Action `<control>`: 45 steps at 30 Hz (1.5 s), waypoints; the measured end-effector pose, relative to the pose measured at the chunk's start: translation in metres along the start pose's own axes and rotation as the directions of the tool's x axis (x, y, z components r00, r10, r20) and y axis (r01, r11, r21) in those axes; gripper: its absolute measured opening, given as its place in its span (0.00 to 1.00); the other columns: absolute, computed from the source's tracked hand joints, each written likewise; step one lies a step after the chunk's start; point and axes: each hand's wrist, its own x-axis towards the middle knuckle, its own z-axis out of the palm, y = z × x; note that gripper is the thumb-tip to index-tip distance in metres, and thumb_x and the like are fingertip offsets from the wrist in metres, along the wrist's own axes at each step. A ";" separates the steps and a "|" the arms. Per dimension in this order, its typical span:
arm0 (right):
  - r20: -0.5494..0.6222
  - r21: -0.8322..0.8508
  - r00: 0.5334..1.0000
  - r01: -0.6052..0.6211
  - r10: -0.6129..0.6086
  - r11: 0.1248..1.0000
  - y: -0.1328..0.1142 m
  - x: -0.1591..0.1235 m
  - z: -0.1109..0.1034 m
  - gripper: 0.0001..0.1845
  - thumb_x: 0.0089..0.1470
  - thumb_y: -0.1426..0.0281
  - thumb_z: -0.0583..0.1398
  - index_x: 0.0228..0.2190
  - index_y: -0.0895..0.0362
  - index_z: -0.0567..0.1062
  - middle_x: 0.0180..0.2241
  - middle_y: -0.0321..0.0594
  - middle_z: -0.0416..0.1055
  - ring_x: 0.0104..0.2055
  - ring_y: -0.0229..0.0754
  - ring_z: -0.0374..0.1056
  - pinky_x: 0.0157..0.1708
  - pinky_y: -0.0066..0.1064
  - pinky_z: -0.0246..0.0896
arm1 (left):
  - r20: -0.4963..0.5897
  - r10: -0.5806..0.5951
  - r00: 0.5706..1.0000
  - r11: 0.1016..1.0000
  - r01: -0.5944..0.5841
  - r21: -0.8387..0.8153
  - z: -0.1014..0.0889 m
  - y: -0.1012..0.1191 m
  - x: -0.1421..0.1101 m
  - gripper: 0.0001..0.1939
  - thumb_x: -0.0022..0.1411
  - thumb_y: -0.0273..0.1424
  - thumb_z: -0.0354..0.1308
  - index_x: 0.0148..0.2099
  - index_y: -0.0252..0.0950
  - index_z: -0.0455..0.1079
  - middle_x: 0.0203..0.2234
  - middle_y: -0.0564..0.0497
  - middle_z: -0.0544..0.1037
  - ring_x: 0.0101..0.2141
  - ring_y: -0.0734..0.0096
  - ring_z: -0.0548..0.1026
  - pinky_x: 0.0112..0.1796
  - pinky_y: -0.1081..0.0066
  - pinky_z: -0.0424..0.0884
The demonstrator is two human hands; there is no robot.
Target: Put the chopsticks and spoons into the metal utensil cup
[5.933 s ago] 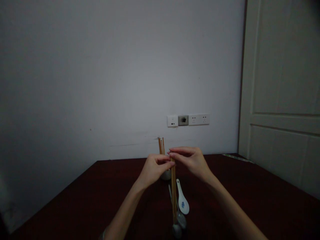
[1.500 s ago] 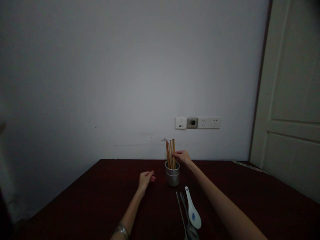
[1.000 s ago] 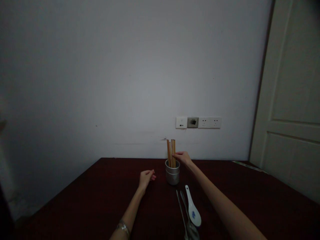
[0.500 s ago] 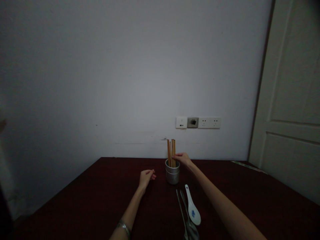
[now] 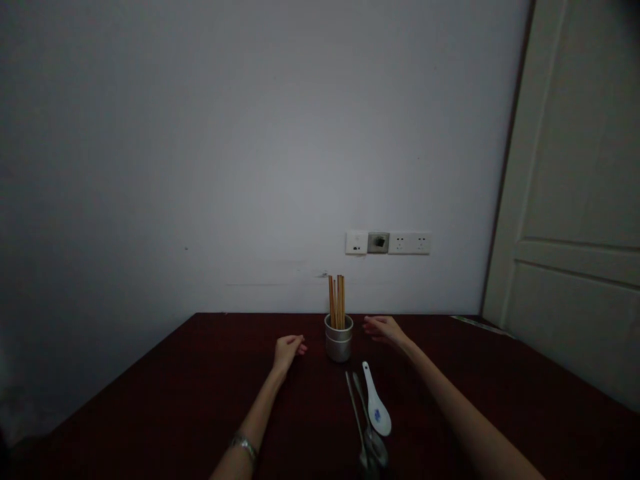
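A grey metal cup stands upright on the table, with several wooden chopsticks leaning in it. To the right of the cup is my right hand, open, its fingers stretched towards the cup but apart from it and holding nothing. My left hand rests left of the cup, fingers curled in, with nothing visible in them. Nearer to me lie a white spoon with a blue mark, a metal spoon and a thin long-handled metal spoon, side by side.
The dark red table runs back to a pale wall. Sockets and switches sit on the wall behind the cup. A pale panelled door stands at the right, and a thin strip lies at the table's far right edge.
My right hand has let go of the chopsticks and moved right, away from the cup; the chopsticks now stand in it. Earlier both hands held chopsticks above the spoons. My left hand has stayed put lately.
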 end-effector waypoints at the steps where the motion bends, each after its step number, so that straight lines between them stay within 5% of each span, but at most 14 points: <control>1: -0.047 -0.073 0.999 0.015 -0.018 0.997 0.010 -0.004 -0.008 0.18 0.45 0.59 0.57 0.32 0.62 0.74 0.35 0.50 0.74 0.33 0.43 0.70 0.27 0.29 0.63 | -0.001 0.004 1.000 1.000 -0.004 0.007 0.000 0.000 0.000 0.13 0.48 0.37 0.57 0.25 0.29 0.71 0.16 0.48 0.74 0.18 0.74 0.71 0.23 0.76 0.65; 4: -0.163 -0.383 0.970 0.108 -0.182 0.917 0.040 -0.021 -0.030 0.15 0.46 0.64 0.56 0.31 0.62 0.76 0.35 0.48 0.74 0.38 0.46 0.70 0.37 0.32 0.62 | 0.006 0.014 1.000 1.000 -0.014 0.006 0.000 0.001 -0.001 0.14 0.48 0.38 0.57 0.26 0.29 0.71 0.16 0.48 0.74 0.18 0.74 0.71 0.23 0.76 0.65; 7: -0.146 -0.628 0.938 0.159 -0.316 0.762 0.061 -0.041 -0.042 0.17 0.47 0.67 0.54 0.36 0.62 0.75 0.39 0.48 0.73 0.43 0.46 0.68 0.45 0.33 0.58 | 0.016 0.026 1.000 1.000 -0.026 0.004 0.000 0.000 -0.001 0.14 0.47 0.38 0.57 0.26 0.29 0.71 0.16 0.48 0.74 0.18 0.74 0.70 0.23 0.75 0.65; 11: -0.048 -0.790 0.913 0.215 -0.406 0.575 0.074 -0.061 -0.041 0.21 0.49 0.69 0.51 0.42 0.64 0.72 0.46 0.51 0.68 0.50 0.46 0.62 0.51 0.33 0.52 | 0.026 0.036 0.999 0.999 -0.037 0.013 0.000 -0.001 0.000 0.15 0.46 0.39 0.57 0.26 0.30 0.70 0.16 0.48 0.74 0.18 0.74 0.70 0.23 0.75 0.65; 15: -0.018 -0.853 0.904 0.209 -0.426 0.478 0.073 -0.069 -0.035 0.21 0.51 0.71 0.49 0.43 0.65 0.72 0.48 0.52 0.66 0.53 0.46 0.59 0.53 0.34 0.49 | 0.036 0.052 0.998 0.998 -0.053 0.027 0.000 -0.001 -0.001 0.15 0.46 0.39 0.56 0.26 0.30 0.70 0.16 0.49 0.73 0.18 0.74 0.69 0.23 0.75 0.64; 25: -0.004 -0.860 0.908 0.211 -0.419 0.465 0.067 -0.073 -0.034 0.20 0.51 0.73 0.49 0.44 0.66 0.71 0.48 0.53 0.66 0.53 0.46 0.59 0.53 0.33 0.49 | 0.037 0.097 0.995 0.986 -0.101 0.133 0.003 0.004 -0.005 0.15 0.43 0.41 0.57 0.24 0.31 0.70 0.15 0.50 0.72 0.18 0.74 0.68 0.23 0.75 0.63; 33: 0.000 -0.862 0.903 0.218 -0.431 0.457 0.065 -0.074 -0.033 0.20 0.52 0.72 0.48 0.43 0.66 0.72 0.47 0.53 0.66 0.52 0.46 0.59 0.52 0.34 0.50 | 0.039 0.110 0.993 0.909 -0.117 0.400 0.012 0.010 -0.016 0.15 0.49 0.37 0.50 0.26 0.30 0.71 0.17 0.49 0.74 0.21 0.72 0.71 0.25 0.75 0.64; 40: -0.010 -0.884 0.904 0.192 -0.427 0.427 0.060 -0.077 -0.032 0.20 0.52 0.72 0.49 0.42 0.65 0.72 0.47 0.52 0.67 0.51 0.46 0.61 0.51 0.33 0.51 | 0.106 0.020 0.994 0.689 -0.091 0.719 0.015 0.034 -0.038 0.08 0.45 0.27 0.53 0.25 0.31 0.74 0.20 0.50 0.75 0.26 0.72 0.72 0.28 0.78 0.63; 45: -0.010 -0.883 0.905 0.192 -0.426 0.429 0.060 -0.078 -0.032 0.19 0.51 0.73 0.49 0.43 0.64 0.72 0.47 0.51 0.66 0.51 0.46 0.60 0.52 0.33 0.51 | 0.279 -0.186 0.942 0.680 -0.082 0.728 0.029 0.054 -0.065 0.08 0.44 0.27 0.55 0.26 0.30 0.74 0.16 0.52 0.72 0.17 0.79 0.66 0.19 0.79 0.59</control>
